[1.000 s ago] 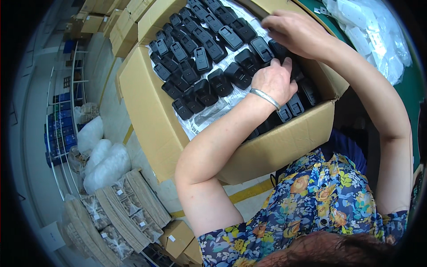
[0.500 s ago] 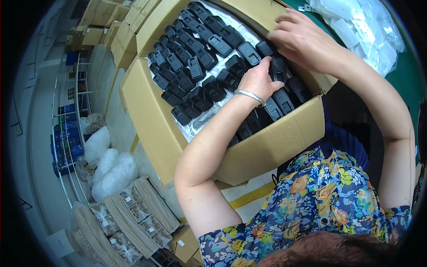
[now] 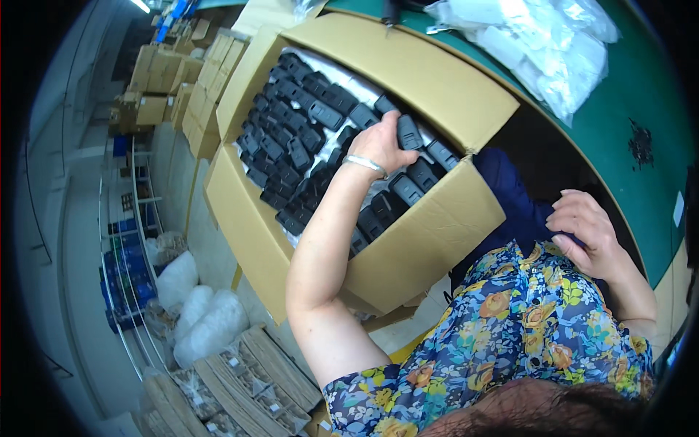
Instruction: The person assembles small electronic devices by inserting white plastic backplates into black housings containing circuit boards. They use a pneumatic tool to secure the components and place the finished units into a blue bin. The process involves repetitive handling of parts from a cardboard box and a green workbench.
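Reaching down into the open cardboard carton (image 3: 448,240), my left hand (image 3: 382,146) is spread, fingers and thumb parted, against a black plastic charger-like housing (image 3: 409,133) near the carton's right side; I can't tell whether it is gripped or only touched. A silver bracelet (image 3: 366,166) circles that wrist. My right hand (image 3: 586,229) is outside the carton, before my floral shirt (image 3: 502,328), half open with loosely bent fingers, the thumb apart and nothing visible in it. More black housings (image 3: 280,124) sit in close rows across the carton, with white lining (image 3: 360,87) showing between some of them. Beyond, on the green tabletop (image 3: 641,211), lie clear plastic bags (image 3: 539,51) of pale parts and a small heap of dark bits (image 3: 641,146). Off to my left are stacked cartons (image 3: 207,102), a rack (image 3: 129,255) with blue boxes, plump white bundles (image 3: 211,328) and bundled cardboard dividers (image 3: 237,390).
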Available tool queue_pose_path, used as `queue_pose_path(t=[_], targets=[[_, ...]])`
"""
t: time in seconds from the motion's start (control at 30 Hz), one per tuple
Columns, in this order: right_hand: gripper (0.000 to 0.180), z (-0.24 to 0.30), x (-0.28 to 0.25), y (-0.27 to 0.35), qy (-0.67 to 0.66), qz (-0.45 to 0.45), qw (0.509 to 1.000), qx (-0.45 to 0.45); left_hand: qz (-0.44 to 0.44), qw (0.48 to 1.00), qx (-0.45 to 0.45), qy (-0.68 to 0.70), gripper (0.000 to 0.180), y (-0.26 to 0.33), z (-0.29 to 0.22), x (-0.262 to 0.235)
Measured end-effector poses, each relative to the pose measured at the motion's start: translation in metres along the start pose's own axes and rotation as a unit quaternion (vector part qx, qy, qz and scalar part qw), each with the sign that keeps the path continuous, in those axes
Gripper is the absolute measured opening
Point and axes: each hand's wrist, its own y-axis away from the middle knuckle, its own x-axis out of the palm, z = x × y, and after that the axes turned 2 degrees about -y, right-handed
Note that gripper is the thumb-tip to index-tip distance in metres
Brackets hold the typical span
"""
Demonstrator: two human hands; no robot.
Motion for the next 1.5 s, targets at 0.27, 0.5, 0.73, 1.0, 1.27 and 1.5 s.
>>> queue_pose_path(t=[0.27,0.5,0.73,1.0,1.27,1.5], targets=[[0.018,-0.024,0.02,0.035,-0.053,-0.032,0.998,0.003,0.015,0.98,-0.037,0.195,0.081,-0.01,0.027,0.034],[0.016,-0.043,-0.058,0.127,0.141,-0.27,0.93,0.207,-0.251,0.952,0.058,0.163,0.057,0.042,-0.07,-0.055],[0.058,-0.109,-0.055,0.166,0.368,-0.355,0.739,0.439,0.027,0.91,0.412,0.04,0.048,0.009,-0.169,-0.011],[0.052,-0.06,0.007,0.142,0.258,-0.216,0.868,0.364,-0.033,0.833,0.552,0.023,0.028,-0.011,-0.211,0.099],[0.048,-0.055,0.027,0.178,0.362,-0.139,0.859,0.334,-0.192,0.81,0.544,0.109,0.026,-0.019,-0.244,0.149],[0.052,-0.053,0.0,0.193,0.582,-0.109,0.744,0.309,-0.319,0.75,0.558,0.152,0.019,-0.018,-0.305,0.176]])
